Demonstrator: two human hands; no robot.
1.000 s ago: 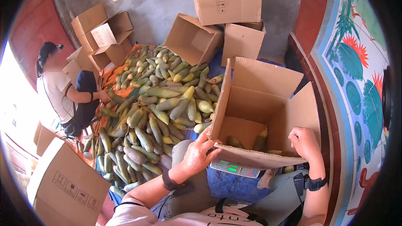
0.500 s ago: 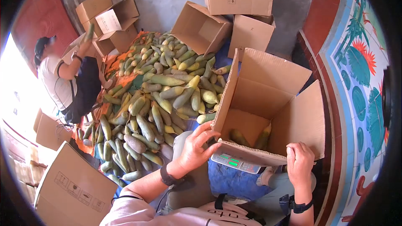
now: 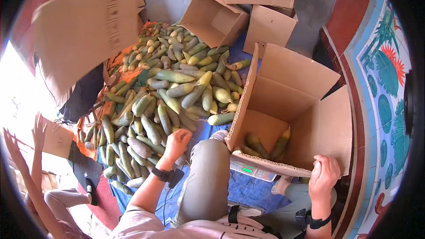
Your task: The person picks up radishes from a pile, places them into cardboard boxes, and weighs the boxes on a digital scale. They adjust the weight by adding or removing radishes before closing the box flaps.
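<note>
My right hand (image 3: 324, 175) grips the near right edge of an open cardboard box (image 3: 274, 166), its fingers bent over the rim. Several green radishes (image 3: 280, 144) lie on the bottom of that box. Under its near side a digital scale (image 3: 252, 171) shows lit green displays. My left hand (image 3: 178, 144) hovers above the near right side of a large heap of green radishes (image 3: 152, 130), left of my knee. Its fingers are curled toward the thumb, and I see nothing in them.
Cardboard boxes (image 3: 214, 17) stand by the wall behind the heap. At upper left a large cardboard box (image 3: 88, 35) hangs in the air, blurred, hiding most of a person. Another person's raised arms (image 3: 33, 168) show at lower left. A blue tarp (image 3: 177, 208) covers the floor.
My left hand has left the box's rim and moved left to the heap. The large box has risen from lower left to upper left. Another person's arms have appeared. My right hand keeps its grip.
</note>
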